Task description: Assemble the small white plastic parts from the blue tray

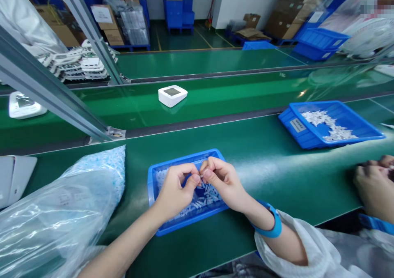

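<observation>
Both of my hands meet above a shallow blue tray [154, 224] on the green table, fingertips nearly touching. My left hand [180, 185] pinches with thumb and forefinger at a tiny light piece between the hands, too small to name. From the other side my right hand [223, 181] pinches at the same spot; its wrist wears a blue band [272, 224]. Small pale strips [201, 200] lie in the tray under my hands, with whitish bits [161, 177] at its left end.
A clear bag of pale blue pieces [95, 179] lies at the left. A blue bin [303, 134] with white parts stands at the right, near another person's hands [375, 183]. A white device [172, 96] sits on the green conveyor [215, 99] behind a metal frame [67, 97].
</observation>
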